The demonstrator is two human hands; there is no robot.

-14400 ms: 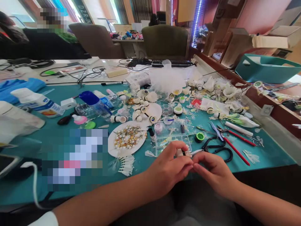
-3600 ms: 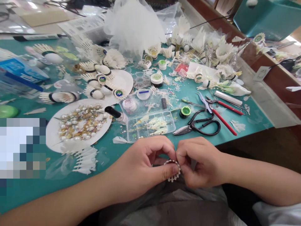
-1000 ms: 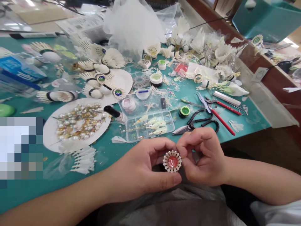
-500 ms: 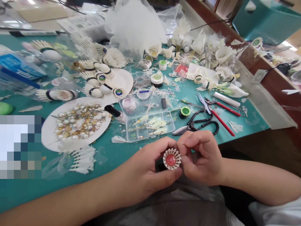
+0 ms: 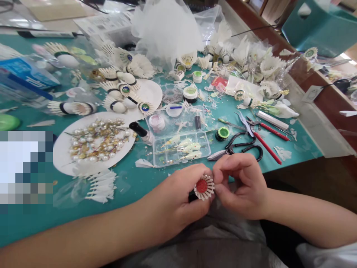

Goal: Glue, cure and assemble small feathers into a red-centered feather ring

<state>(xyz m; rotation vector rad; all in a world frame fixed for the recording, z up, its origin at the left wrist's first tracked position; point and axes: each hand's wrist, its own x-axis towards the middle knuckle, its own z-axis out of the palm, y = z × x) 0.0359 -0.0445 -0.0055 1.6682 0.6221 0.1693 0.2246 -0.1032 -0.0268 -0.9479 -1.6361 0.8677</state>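
My left hand (image 5: 181, 197) is wrapped round a trimmed shuttlecock (image 5: 204, 187), its open end turned toward me. Short bare quills ring a red disc inside it; the cork end is hidden in the hand. At the right side of that rim, the thumb and fingertips of my right hand (image 5: 241, 188) are pinched against the quills. Just beyond the hands lie black-handled scissors (image 5: 232, 149) and a clear compartment box (image 5: 181, 149) with pale green pieces in it. An open jar of green paint (image 5: 222, 133) stands between them.
On the left is a white plate (image 5: 60, 156) of pearl and gold beads, with cut feathers (image 5: 102, 186) in front. Several shuttlecocks (image 5: 118, 106) rest by a second plate (image 5: 154, 93). Red-handled pliers (image 5: 269, 147) lie to the right. White tulle (image 5: 167, 29) is heaped behind.
The shuttlecock has turned a little in my left hand, so its open end faces slightly more to the left. My right fingers stay at its rim. The whole view has shifted slightly.
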